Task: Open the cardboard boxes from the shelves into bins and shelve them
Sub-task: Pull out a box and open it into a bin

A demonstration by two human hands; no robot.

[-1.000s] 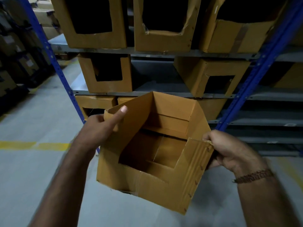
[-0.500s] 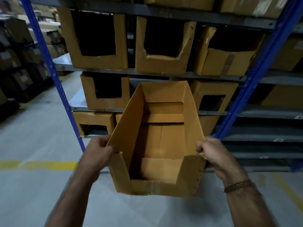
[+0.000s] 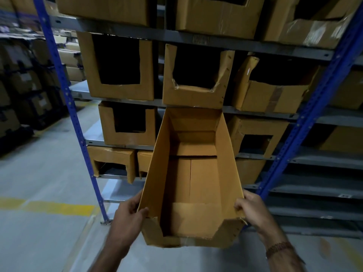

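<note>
I hold an open-topped cardboard bin (image 3: 191,241) with a cut-out front, level in front of the shelving. My left hand (image 3: 127,214) grips its near left wall and my right hand (image 3: 253,211) grips its near right wall. The bin is empty inside, and its far end reaches the gap on the shelf (image 3: 125,146) between two shelved bins, just under the shelf above.
Several cut-open cardboard bins (image 3: 119,65) stand on the grey shelves. Blue uprights (image 3: 78,132) frame the rack left and right (image 3: 306,122). The grey floor has a yellow line (image 3: 59,208) at left. More racks with boxes (image 3: 23,85) stand far left.
The bin was tilted and turned a second ago. Both hands have levelled it, raised it and pushed its far end toward the shelf gap; the view has tipped upward.
</note>
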